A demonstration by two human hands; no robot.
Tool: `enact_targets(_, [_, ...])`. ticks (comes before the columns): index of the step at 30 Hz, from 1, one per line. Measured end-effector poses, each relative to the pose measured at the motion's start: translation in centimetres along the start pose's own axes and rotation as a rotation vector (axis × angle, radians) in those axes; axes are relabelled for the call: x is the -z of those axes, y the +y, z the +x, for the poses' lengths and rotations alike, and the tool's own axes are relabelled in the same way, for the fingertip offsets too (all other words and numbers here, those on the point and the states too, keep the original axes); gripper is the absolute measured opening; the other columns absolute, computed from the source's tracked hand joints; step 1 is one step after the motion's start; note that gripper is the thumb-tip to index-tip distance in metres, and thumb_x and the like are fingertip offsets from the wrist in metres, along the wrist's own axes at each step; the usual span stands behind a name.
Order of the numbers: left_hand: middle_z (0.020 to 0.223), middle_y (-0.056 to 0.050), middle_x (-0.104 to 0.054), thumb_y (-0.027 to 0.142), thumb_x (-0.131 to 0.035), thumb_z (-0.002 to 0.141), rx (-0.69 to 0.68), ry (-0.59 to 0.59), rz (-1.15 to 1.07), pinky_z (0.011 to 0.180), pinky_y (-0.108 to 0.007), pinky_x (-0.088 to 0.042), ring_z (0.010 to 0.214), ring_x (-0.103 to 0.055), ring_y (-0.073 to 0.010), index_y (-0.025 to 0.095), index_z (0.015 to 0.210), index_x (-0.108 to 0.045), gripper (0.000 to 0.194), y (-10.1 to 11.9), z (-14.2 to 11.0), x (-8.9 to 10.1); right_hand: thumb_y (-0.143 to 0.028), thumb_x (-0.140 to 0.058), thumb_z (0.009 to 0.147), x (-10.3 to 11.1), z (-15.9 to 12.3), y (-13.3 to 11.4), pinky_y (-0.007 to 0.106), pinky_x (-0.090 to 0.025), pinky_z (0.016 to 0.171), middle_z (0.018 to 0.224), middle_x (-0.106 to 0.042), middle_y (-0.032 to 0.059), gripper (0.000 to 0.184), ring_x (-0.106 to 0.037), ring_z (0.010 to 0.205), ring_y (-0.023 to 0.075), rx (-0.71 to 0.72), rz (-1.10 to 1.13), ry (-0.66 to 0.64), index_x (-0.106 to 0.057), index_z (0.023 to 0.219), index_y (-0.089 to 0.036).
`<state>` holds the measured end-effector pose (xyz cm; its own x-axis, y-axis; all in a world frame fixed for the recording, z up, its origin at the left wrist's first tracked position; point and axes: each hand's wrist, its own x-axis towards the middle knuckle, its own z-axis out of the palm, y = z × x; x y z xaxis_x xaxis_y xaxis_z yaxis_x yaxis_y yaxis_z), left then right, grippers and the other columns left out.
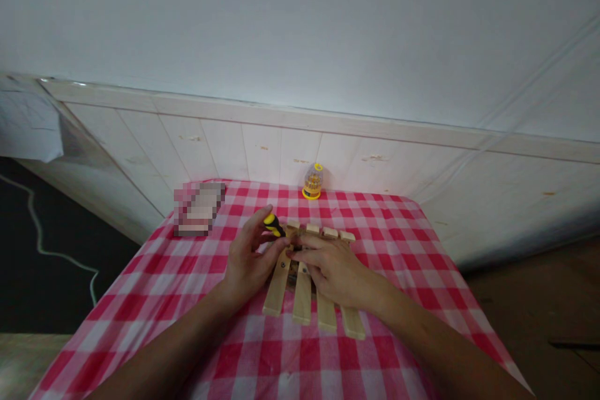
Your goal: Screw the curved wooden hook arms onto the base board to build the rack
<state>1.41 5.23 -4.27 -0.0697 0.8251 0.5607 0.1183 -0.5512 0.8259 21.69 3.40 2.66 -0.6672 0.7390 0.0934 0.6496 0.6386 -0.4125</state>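
Observation:
My left hand (pixel 248 256) is closed around a small screwdriver (pixel 273 224) with a yellow and black handle. The screwdriver leans over the leftmost slat of a wooden slatted piece (pixel 302 300), and its tip is hidden by my fingers. Dark screw heads show on two of the slats. Across the slats lies my right hand (pixel 337 269), palm down, its fingers stretched apart toward the screwdriver's tip. Several pale slats fan out toward me, with their far ends showing beyond my right hand. Something darker sits beneath the slats, mostly covered.
A clear bit case with a yellow base (pixel 312 182) stands at the table's back edge by the white panelled wall (pixel 262 150). A blurred-out flat object (pixel 199 209) lies at the back left. Red and white checked cloth (pixel 398 244) covers the table.

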Motion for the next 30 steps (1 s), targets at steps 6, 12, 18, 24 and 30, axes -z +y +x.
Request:
enact_targets(6, [0.113,-0.005,-0.073,0.023,-0.079,0.085,-0.040,0.019,0.038,0.077,-0.029,-0.067,0.094,-0.076,-0.0174,0.029,0.137,-0.058,0.056,-0.28,0.12,-0.08,-0.008,-0.048,0.097,0.23,0.02,-0.14,0.039,-0.053,0.099,0.135,-0.067,0.0047,0.036,-0.063,0.123,0.0233,-0.014,0.006,-0.026,-0.076,0.113,-0.025])
enact_targets(12, [0.106,-0.001,-0.070,0.021,-0.081,0.083,-0.050,0.020,0.029,0.076,-0.028,-0.066,0.086,-0.074,-0.0139,0.031,0.134,-0.057,0.057,-0.62,0.11,-0.27,-0.009,-0.049,0.096,0.19,0.00,0.00,0.041,-0.052,0.101,0.132,-0.068,0.0053,0.034,-0.063,0.122,0.0235,-0.008,0.024,-0.007,-0.076,0.108,-0.025])
enact_targets(18, [0.104,-0.001,-0.073,0.019,-0.078,0.087,-0.083,-0.047,0.053,0.077,-0.027,-0.066,0.087,-0.075,-0.0144,0.030,0.136,-0.057,0.054,-0.46,0.10,0.09,-0.008,-0.049,0.096,0.25,0.05,-0.11,0.038,-0.054,0.095,0.132,-0.068,0.0044,0.034,-0.064,0.120,0.0230,-0.020,0.025,-0.018,-0.076,0.108,-0.026])
enact_targets(24, [0.110,-0.003,-0.074,0.019,-0.075,0.090,-0.079,-0.079,0.088,0.079,-0.028,-0.066,0.087,-0.076,-0.0151,0.028,0.140,-0.056,0.055,0.12,0.10,0.35,-0.006,-0.050,0.095,0.29,0.10,-0.21,0.037,-0.053,0.093,0.130,-0.069,0.0039,0.032,-0.064,0.116,0.0230,-0.032,0.000,-0.034,-0.075,0.105,-0.022])
enact_targets(30, [0.112,-0.005,-0.075,0.019,-0.073,0.091,-0.074,-0.099,0.097,0.083,-0.029,-0.067,0.092,-0.077,-0.0174,0.029,0.145,-0.055,0.057,-0.09,-0.13,0.50,-0.007,-0.049,0.096,0.15,0.03,-0.09,0.035,-0.053,0.093,0.129,-0.068,0.0033,0.031,-0.064,0.116,0.0223,-0.024,-0.001,-0.024,-0.075,0.105,-0.022])
